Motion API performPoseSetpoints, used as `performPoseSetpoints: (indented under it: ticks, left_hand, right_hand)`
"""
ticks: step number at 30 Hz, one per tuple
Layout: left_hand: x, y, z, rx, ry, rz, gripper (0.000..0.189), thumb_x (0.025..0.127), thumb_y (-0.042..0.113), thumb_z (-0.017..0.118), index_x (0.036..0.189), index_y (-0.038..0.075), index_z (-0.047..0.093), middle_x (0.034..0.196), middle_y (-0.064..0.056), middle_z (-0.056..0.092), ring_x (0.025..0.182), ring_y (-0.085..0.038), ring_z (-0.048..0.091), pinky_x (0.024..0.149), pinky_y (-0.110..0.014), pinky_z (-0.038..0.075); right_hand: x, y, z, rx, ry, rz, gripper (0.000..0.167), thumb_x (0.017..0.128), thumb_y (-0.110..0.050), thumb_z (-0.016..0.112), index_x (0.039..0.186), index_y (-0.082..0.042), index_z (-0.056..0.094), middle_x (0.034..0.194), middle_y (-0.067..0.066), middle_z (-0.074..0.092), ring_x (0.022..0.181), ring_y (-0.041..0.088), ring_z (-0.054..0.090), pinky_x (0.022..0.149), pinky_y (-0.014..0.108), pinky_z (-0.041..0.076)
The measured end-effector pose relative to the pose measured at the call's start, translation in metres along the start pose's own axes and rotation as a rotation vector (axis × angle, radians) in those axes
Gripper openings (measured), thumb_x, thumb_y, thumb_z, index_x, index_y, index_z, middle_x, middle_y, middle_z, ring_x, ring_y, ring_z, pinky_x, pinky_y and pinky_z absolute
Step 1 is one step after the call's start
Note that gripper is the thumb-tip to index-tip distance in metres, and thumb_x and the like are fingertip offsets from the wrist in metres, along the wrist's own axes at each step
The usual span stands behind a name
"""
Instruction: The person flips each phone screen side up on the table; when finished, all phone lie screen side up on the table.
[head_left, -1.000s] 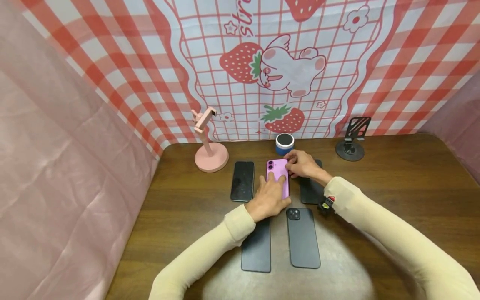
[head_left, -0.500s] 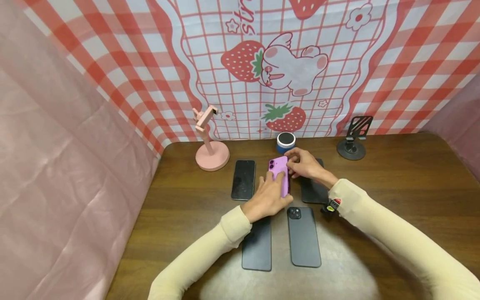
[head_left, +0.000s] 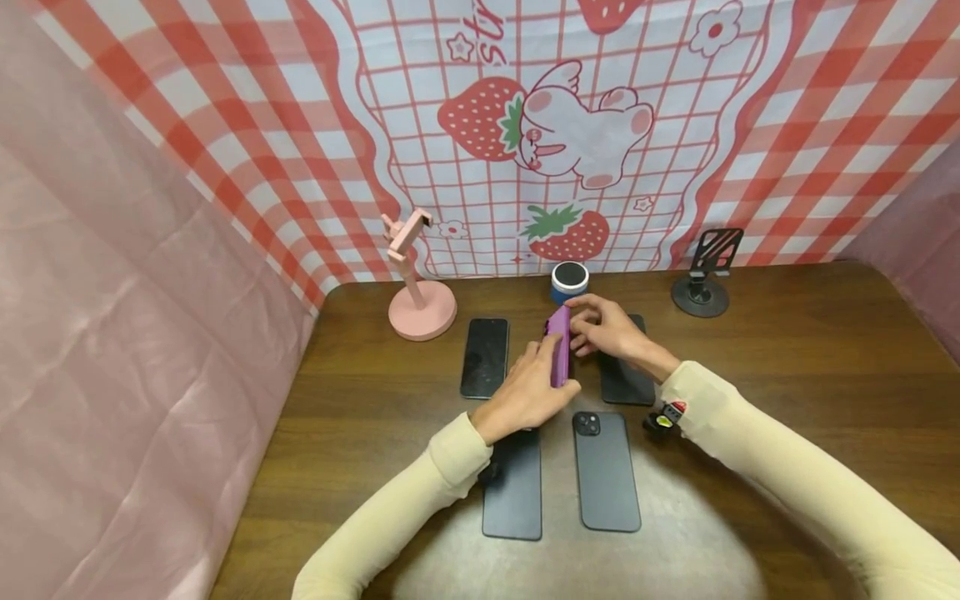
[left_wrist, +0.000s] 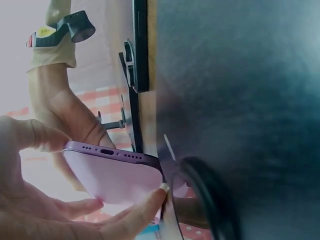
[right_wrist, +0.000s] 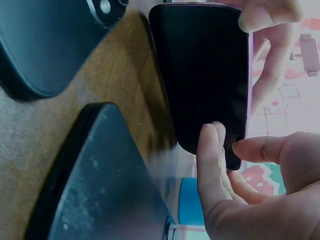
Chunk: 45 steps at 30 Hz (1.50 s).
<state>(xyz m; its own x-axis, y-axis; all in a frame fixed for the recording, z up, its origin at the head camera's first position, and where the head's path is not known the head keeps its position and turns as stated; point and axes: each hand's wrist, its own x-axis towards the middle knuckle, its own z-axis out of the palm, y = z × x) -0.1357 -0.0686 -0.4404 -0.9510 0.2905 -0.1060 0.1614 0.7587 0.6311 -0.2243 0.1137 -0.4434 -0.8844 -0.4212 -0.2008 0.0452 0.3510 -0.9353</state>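
A purple phone (head_left: 559, 354) is tipped up on its long edge above the table. My left hand (head_left: 525, 393) grips it, thumb on one edge and fingers on its back; the left wrist view shows the phone's bottom edge (left_wrist: 107, 151) with its port. In the right wrist view its black screen (right_wrist: 200, 65) is visible. My right hand (head_left: 609, 327) holds the phone's far corner, fingertips on the screen and thumb on the edge. Below that hand lies a dark phone (head_left: 626, 382), partly covered. Another black phone (head_left: 485, 358) lies to the left.
Nearer the front lie a grey phone (head_left: 608, 479) with its cameras up and a dark phone (head_left: 517, 500) partly under my left wrist. At the back stand a pink phone stand (head_left: 422, 310), a black phone stand (head_left: 700, 292) and a blue-and-white cylinder (head_left: 570, 282).
The purple phone lay flat with its back up; now it is lifted and turned onto its edge. My left hand has tilted with it, and the right fingers stay at its far corner.
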Motion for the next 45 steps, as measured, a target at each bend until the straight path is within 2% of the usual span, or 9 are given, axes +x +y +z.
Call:
performPoseSetpoints:
  ticks: [7, 13, 17, 24, 30, 38, 45]
  left_hand:
    - [0.001, -0.006, -0.004, -0.121, 0.030, 0.063, 0.077, 0.094, 0.029, 0.066, 0.160, 0.009, 0.033, 0.135, -0.015, 0.059, 0.111, -0.026, 0.061, 0.092, -0.038, 0.054]
    - [0.002, -0.012, -0.007, -0.243, 0.055, 0.107, 0.068, 0.092, 0.018, 0.068, 0.152, 0.007, 0.039, 0.130, -0.015, 0.063, 0.103, -0.022, 0.070, 0.082, -0.026, 0.057]
    - [0.002, -0.015, -0.010, -0.297, 0.059, 0.101, 0.066, 0.090, 0.015, 0.070, 0.149, 0.007, 0.041, 0.131, -0.016, 0.064, 0.100, -0.023, 0.073, 0.077, -0.026, 0.059]
    - [0.001, -0.022, -0.016, -0.319, 0.064, 0.073, 0.065, 0.090, 0.010, 0.068, 0.149, 0.004, 0.043, 0.132, -0.019, 0.064, 0.099, -0.025, 0.073, 0.077, -0.029, 0.059]
    - [-0.001, -0.028, -0.019, -0.347, 0.071, 0.049, 0.066, 0.087, 0.005, 0.072, 0.148, 0.000, 0.047, 0.122, -0.019, 0.064, 0.094, -0.023, 0.071, 0.078, -0.026, 0.059]
    - [-0.002, -0.036, -0.023, -0.316, 0.056, 0.017, 0.068, 0.082, -0.001, 0.073, 0.146, -0.004, 0.050, 0.116, -0.019, 0.061, 0.089, -0.020, 0.070, 0.075, -0.021, 0.055]
    - [-0.001, -0.037, -0.025, -0.279, 0.036, -0.020, 0.068, 0.081, -0.001, 0.075, 0.145, -0.004, 0.051, 0.114, -0.018, 0.060, 0.087, -0.017, 0.068, 0.074, -0.020, 0.054]
  right_hand:
    - [0.001, 0.007, 0.004, 0.028, -0.085, 0.017, 0.056, 0.107, -0.008, 0.051, 0.159, 0.005, 0.031, 0.134, 0.038, 0.058, 0.096, 0.027, 0.076, 0.082, 0.034, 0.064]
    - [0.000, 0.009, 0.005, 0.024, -0.106, 0.043, 0.057, 0.107, -0.006, 0.052, 0.158, 0.009, 0.031, 0.136, 0.040, 0.056, 0.100, 0.030, 0.076, 0.083, 0.032, 0.064]
    - [-0.001, 0.008, 0.005, 0.013, -0.114, 0.069, 0.060, 0.106, -0.011, 0.056, 0.157, 0.009, 0.031, 0.137, 0.039, 0.057, 0.097, 0.027, 0.077, 0.083, 0.034, 0.064]
    - [0.000, 0.008, 0.005, -0.004, -0.115, 0.082, 0.060, 0.106, -0.013, 0.058, 0.156, 0.009, 0.033, 0.131, 0.036, 0.061, 0.091, 0.023, 0.077, 0.080, 0.033, 0.064]
    - [0.000, 0.008, 0.008, -0.045, -0.079, 0.073, 0.066, 0.101, -0.014, 0.068, 0.154, 0.010, 0.036, 0.122, 0.030, 0.063, 0.085, 0.020, 0.076, 0.078, 0.033, 0.064]
    - [0.002, 0.008, 0.011, -0.137, -0.026, 0.068, 0.070, 0.094, -0.013, 0.077, 0.151, 0.007, 0.043, 0.118, 0.028, 0.064, 0.076, 0.015, 0.074, 0.072, 0.032, 0.064]
    - [0.003, 0.008, 0.011, -0.190, -0.007, 0.056, 0.072, 0.090, -0.010, 0.080, 0.150, 0.007, 0.044, 0.120, 0.031, 0.064, 0.074, 0.017, 0.075, 0.070, 0.033, 0.064]
